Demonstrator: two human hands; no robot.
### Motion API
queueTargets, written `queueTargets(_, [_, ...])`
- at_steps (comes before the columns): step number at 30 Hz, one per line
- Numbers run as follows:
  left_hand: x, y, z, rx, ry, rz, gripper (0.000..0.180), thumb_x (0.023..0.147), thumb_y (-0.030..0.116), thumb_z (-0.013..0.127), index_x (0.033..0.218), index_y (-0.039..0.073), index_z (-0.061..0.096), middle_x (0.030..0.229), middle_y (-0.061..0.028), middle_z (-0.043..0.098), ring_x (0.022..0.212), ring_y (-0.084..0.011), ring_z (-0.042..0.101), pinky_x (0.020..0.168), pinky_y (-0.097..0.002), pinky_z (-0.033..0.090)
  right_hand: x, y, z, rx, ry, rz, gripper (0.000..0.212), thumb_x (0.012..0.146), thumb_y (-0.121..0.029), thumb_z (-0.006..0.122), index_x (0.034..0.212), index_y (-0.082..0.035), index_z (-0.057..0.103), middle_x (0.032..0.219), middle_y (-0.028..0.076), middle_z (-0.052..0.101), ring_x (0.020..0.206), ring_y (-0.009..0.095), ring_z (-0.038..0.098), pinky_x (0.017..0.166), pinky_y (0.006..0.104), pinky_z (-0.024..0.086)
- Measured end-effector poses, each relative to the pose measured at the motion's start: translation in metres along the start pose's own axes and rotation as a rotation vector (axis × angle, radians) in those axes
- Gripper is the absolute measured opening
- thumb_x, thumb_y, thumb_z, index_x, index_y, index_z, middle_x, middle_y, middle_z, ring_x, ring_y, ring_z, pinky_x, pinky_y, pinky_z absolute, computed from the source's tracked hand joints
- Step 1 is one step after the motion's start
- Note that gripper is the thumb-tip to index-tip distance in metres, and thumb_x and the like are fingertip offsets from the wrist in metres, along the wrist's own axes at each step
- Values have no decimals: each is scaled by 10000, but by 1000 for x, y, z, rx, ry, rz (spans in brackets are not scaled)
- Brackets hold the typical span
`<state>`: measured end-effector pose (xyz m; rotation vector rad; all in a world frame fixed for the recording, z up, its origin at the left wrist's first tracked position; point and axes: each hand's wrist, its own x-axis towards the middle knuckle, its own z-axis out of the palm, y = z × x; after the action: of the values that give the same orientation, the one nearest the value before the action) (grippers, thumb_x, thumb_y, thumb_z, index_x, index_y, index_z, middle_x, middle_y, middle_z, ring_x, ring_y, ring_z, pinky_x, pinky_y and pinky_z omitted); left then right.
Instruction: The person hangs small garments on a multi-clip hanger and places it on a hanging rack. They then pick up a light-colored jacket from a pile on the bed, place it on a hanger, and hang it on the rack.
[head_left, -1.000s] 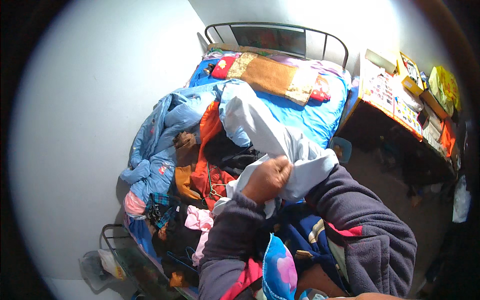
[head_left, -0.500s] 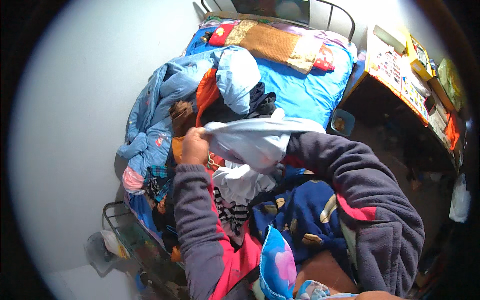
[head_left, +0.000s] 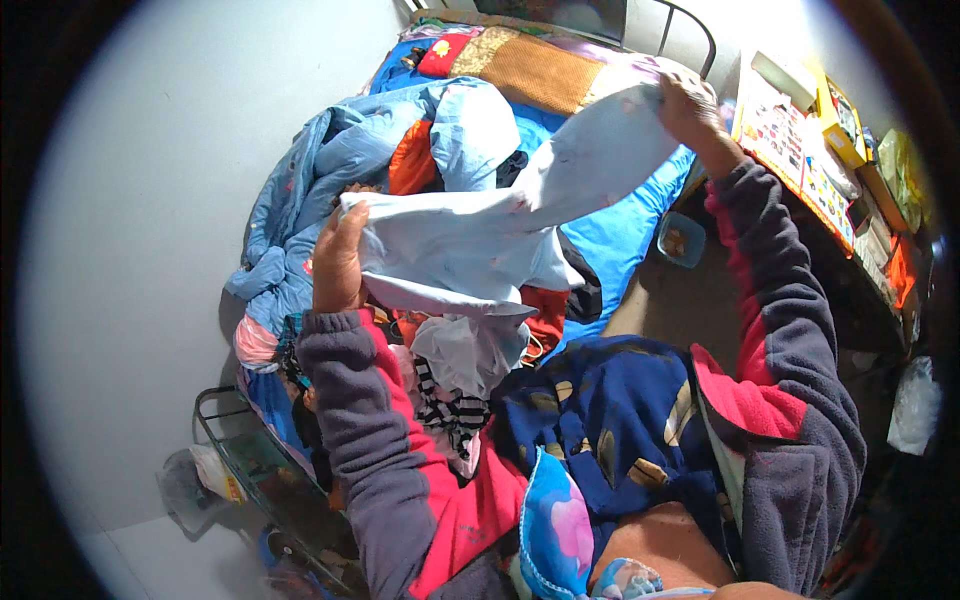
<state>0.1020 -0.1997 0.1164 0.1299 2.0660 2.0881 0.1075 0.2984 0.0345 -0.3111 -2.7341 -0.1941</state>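
headboard [head_left: 580,18] cut off by the top edge, clothes pile [head_left: 546,318] partly hidden behind pale cloth [head_left: 440,240]

Shows thin, smooth, matt fabric in the pale cloth [head_left: 450,235]. Shows napped, matt fleece on the grey sleeve [head_left: 365,430]. Looks padded and matt on the light-blue quilt [head_left: 300,190]; smooth, with a faint sheen, on the bright-blue sheet [head_left: 630,255]; coarse and ribbed on the brown panel [head_left: 535,72]. Appears as metal tube at the bed rail [head_left: 714,48], moulded plastic at the basin [head_left: 685,264], crinkled, glossy plastic at the bag [head_left: 913,408].
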Motion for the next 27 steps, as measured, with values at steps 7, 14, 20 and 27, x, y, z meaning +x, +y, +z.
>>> queueTargets(7, [-3,26,60,313,-451,150,262,915,266,712,980,15,671,844,16,640,782,-49,553,674,-209,461,-45,-203,-85,1255,-169,-811,537,893,-332,708,1344,-113,515,977,201,689,917,281,683,839,397,533])
queueTargets(14, [-29,-33,54,720,278,682,914,697,339,899,1362,22,358,1238,-184,472,1099,-265,519,906,-388,467,-23,-251,-115,1226,-426,-567,369,958,-265,617,1220,-5,608,1057,184,698,975,293,685,872,389,541])
queueTargets(20, [-83,-121,56,720,462,701,896,739,237,849,1402,9,291,1416,-210,348,1266,-327,433,1020,-455,408,-16,-260,-145,1372,-335,-436,340,983,-255,586,1221,-14,608,1116,194,684,1052,321,667,929,408,533])
queueTargets(27, [-54,-177,67,204,186,207,526,819,105,728,1260,-34,477,1178,-203,603,1110,-315,598,924,-391,466,-20,-271,-171,1517,-398,-483,364,983,-278,591,1252,-33,597,1144,183,677,1092,317,654,954,399,524])
